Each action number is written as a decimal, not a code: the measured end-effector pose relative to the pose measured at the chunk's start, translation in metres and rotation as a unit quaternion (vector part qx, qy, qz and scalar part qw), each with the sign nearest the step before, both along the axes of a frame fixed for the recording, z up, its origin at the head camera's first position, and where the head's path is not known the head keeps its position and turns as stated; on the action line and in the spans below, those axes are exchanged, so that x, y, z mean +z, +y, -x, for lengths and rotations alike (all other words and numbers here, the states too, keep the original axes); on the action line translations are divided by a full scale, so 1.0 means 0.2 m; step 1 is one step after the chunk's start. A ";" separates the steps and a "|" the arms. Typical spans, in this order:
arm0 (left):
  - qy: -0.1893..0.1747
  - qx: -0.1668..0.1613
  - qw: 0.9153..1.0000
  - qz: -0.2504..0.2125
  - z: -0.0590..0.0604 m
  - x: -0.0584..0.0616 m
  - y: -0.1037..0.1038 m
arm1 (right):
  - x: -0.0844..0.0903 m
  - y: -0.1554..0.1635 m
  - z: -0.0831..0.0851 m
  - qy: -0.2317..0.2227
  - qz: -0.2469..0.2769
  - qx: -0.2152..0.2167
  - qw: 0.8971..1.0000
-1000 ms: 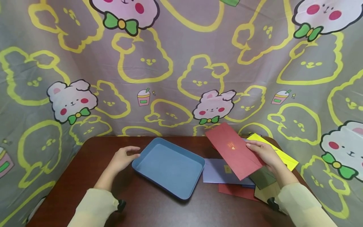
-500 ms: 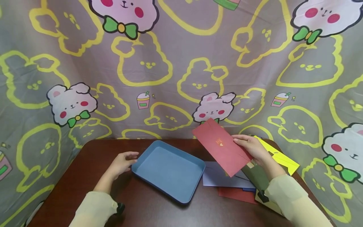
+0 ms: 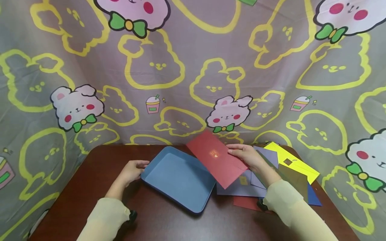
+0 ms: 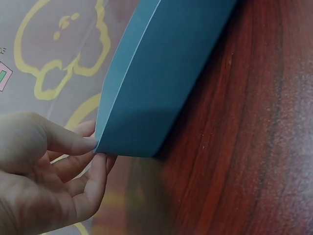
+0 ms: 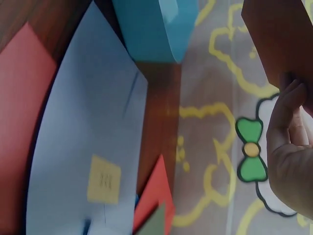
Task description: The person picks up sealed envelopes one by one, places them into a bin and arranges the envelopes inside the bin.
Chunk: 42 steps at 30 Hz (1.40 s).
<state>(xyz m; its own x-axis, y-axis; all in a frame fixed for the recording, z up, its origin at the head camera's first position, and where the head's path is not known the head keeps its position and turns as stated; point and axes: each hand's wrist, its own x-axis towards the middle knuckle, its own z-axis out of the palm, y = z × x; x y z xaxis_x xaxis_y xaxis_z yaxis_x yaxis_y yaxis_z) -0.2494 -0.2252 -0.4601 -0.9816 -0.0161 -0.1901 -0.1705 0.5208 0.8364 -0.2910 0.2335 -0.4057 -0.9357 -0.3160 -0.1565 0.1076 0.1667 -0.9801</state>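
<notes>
The right hand [image 3: 247,156] pinches the red envelope [image 3: 215,157], slanting over the blue tray's [image 3: 178,177] right edge. The left hand [image 3: 132,169] loosely touches the tray's left corner.

Head cam sat high, looked forward and down over the brown table [image 3: 169,224] toward the cartoon backdrop [image 3: 187,67], both arms in frame, mid distance. Left wrist cam sat very close at the blue tray [image 4: 161,73] corner, looking along the tabletop. Right wrist cam looked from low, close, across the pale blue envelope [image 5: 83,161] toward the tray [image 5: 156,24]. All three shared the tray.
</notes>
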 end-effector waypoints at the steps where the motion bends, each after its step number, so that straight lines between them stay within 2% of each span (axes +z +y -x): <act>1: -0.001 0.002 1.000 0.000 0.00 0.00 0.00 | -0.01 -0.02 0.01 -0.001 0.002 0.003 1.000; 10: -0.022 0.017 0.999 -0.037 0.01 0.00 0.00 | -0.08 -0.20 0.03 -0.027 0.017 0.030 0.999; 15: -0.024 0.017 0.999 -0.040 0.00 0.00 0.00 | -0.10 -0.27 0.04 -0.024 0.015 0.055 0.998; 27: -0.037 0.027 0.998 -0.048 0.01 0.00 0.00 | -0.16 -0.41 0.03 -0.005 -0.034 0.078 0.996; 36: -0.016 0.030 0.999 -0.028 0.01 -0.02 0.01 | -0.19 -0.51 0.05 0.014 -0.079 0.084 0.993; 42: -0.017 0.034 0.999 -0.024 0.01 -0.02 0.01 | -0.21 -0.56 0.06 0.020 -0.097 0.103 0.990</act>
<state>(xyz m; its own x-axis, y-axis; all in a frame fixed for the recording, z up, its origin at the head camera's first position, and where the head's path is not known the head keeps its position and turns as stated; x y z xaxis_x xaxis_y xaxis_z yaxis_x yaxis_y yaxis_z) -0.2505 -0.2234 -0.4633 -0.9713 -0.0732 -0.2264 -0.2341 0.4655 0.8536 -0.3037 0.1218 -0.4482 -0.8609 -0.4689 -0.1975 0.0137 0.3667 -0.9302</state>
